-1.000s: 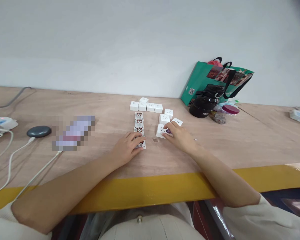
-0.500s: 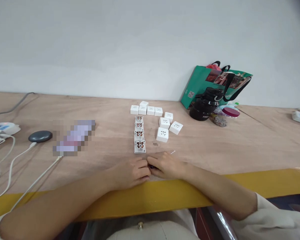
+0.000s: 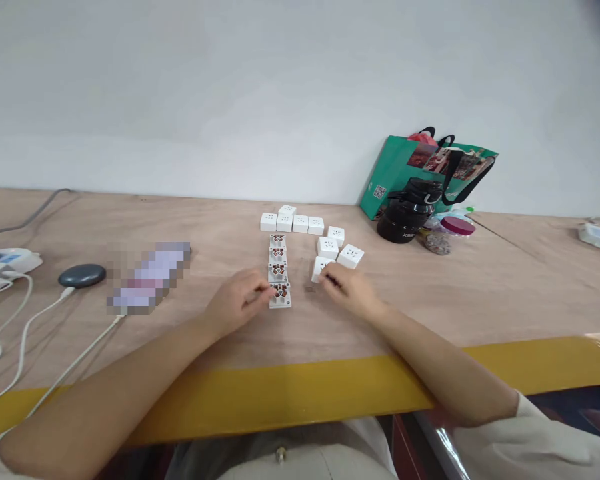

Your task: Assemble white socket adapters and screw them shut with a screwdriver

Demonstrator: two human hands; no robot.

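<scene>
Several grey socket bases with copper-coloured contacts stand in a column at the table's middle. My left hand (image 3: pixel 237 301) is at the left of the nearest base (image 3: pixel 281 297), fingertips at its edge, fingers apart with nothing seen between them. My right hand (image 3: pixel 349 288) reaches the nearest white socket cover (image 3: pixel 319 268) and hides its right part; the fingers are curled and blurred, so a grip on it is unclear. Beside it lie another cover (image 3: pixel 351 256) and one behind (image 3: pixel 328 247). A row of white covers (image 3: pixel 301 223) stands behind the column.
On the left are a blurred-out phone (image 3: pixel 153 277), a dark oval device (image 3: pixel 82 275) and white cables (image 3: pixel 75 363). At the back right stand a green bag (image 3: pixel 380 180), a black flask (image 3: pixel 405 217) and a jar with a red lid (image 3: pixel 457 226). Yellow edging (image 3: pixel 290 400) runs along the front.
Both hands have parted and moved forward from the table's front edge, the left to the nearest base, the right to the nearest white cover. The dark item near the fingers no longer shows.
</scene>
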